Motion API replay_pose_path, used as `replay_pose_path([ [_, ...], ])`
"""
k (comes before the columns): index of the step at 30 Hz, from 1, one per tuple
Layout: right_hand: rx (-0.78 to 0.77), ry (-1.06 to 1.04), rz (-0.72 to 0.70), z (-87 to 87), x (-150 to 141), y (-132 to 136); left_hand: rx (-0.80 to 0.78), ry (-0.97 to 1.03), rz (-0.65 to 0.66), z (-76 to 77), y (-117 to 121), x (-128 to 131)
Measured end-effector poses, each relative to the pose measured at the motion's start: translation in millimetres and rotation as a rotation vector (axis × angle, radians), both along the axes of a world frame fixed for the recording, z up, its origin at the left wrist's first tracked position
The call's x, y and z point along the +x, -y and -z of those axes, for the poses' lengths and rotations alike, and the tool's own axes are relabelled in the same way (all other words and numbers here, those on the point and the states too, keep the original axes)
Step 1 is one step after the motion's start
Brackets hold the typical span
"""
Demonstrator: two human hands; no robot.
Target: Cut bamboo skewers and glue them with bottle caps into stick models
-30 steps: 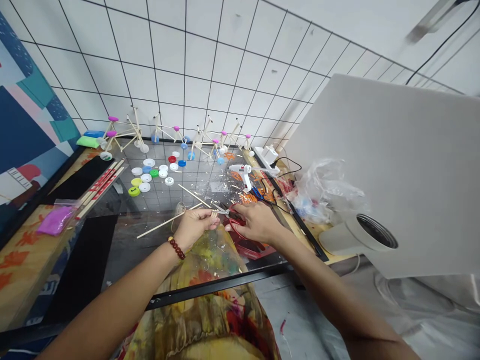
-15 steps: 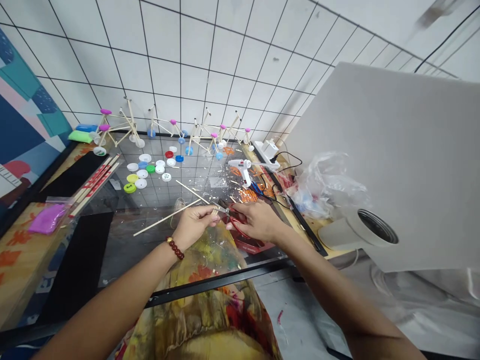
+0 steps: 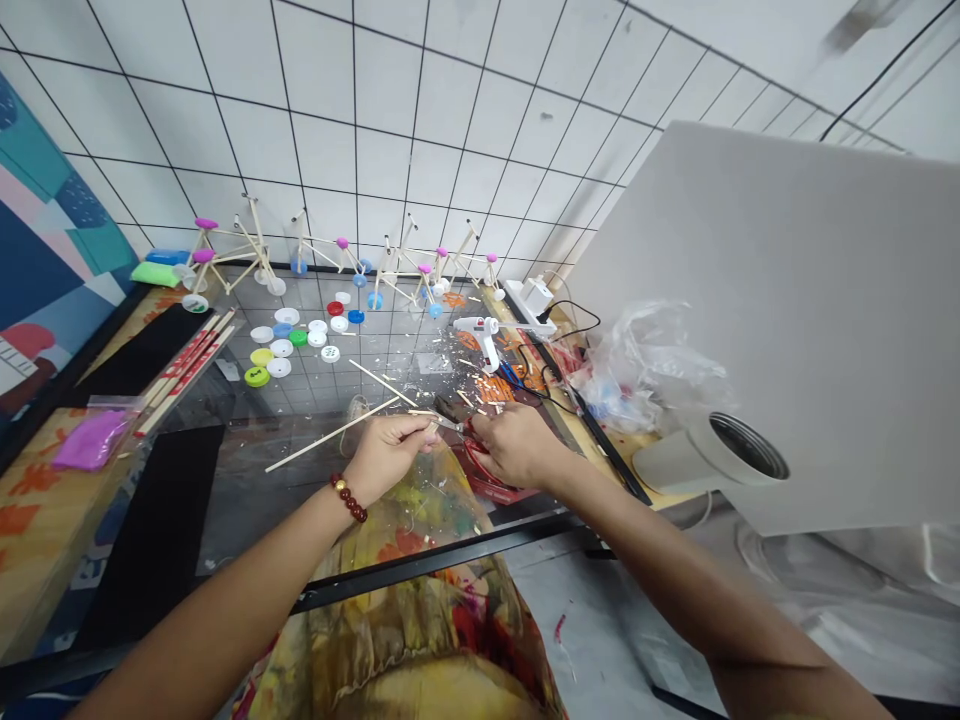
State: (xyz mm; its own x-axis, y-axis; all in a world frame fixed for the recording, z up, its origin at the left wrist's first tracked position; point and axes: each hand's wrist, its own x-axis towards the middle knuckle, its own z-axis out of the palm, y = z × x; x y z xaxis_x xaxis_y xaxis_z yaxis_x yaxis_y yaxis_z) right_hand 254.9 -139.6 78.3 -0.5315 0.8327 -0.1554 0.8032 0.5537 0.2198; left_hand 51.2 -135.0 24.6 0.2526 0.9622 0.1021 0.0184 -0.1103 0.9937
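My left hand point(image 3: 394, 447) pinches a short piece of thin wooden stick point(image 3: 433, 428) between thumb and fingers. My right hand point(image 3: 519, 447) is closed around the red handles of a pair of scissors point(image 3: 452, 425), whose blades point left and meet the stick piece at my left fingertips. Two long thin wooden sticks point(image 3: 330, 437) lie crosswise just beyond my left hand. Small wooden offcuts and shavings point(image 3: 450, 370) are scattered on the glass tabletop past both hands.
Bottle caps point(image 3: 298, 338) in several colours lie back left. Stick-and-cap bicycle models point(image 3: 405, 270) stand along the tiled wall. A white glue gun point(image 3: 484, 340) rests near a power strip point(image 3: 529, 305). Plastic bags point(image 3: 645, 370) and a white cylinder point(image 3: 705, 455) are right; packaged sticks point(image 3: 187, 370) lie left.
The scissors' handles have come closer together in my right hand, and the blades have closed up. My left hand keeps its pinch in nearly the same place. The view has shifted slightly.
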Motion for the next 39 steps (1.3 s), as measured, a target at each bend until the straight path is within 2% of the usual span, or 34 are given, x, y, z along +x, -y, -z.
replay_pose_path([
  [4, 0.027, -0.020, -0.005, -1.5, -2.0, 3.1, 0.116, -0.073, 0.023, 8.4, 1.7, 0.5],
  [8, 0.074, -0.064, -0.051, -3.5, -9.5, 5.7, 0.280, -0.175, 0.023, 9.1, 3.2, 0.2],
  [11, 0.049, -0.061, -0.060, -2.2, -10.9, 4.7, 0.345, -0.177, 0.015, 11.3, 1.3, -1.5],
  [17, -0.001, -0.036, -0.031, 5.8, -2.7, 1.3, 0.343, -0.134, 0.035, 20.9, -4.7, -4.4],
  [22, 0.005, -0.032, 0.028, 2.0, -6.2, 5.0, 0.289, -0.143, 0.048, 19.0, -3.2, -0.7],
  [26, 0.074, -0.086, 0.010, -3.5, -18.2, 10.7, 0.401, -0.205, 0.011, 16.3, -0.9, 0.4],
  [30, 0.040, -0.081, 0.033, -3.1, -22.6, 12.6, 0.475, -0.278, 0.033, 14.1, -1.1, -2.4],
  [33, -0.007, -0.070, 0.017, 1.6, -18.5, 10.7, 0.447, -0.289, 0.058, 15.1, -2.2, -4.0],
  [39, -0.029, -0.041, -0.010, 10.2, -10.5, 5.4, 0.226, -0.175, 0.093, 18.0, -3.6, -2.6],
])
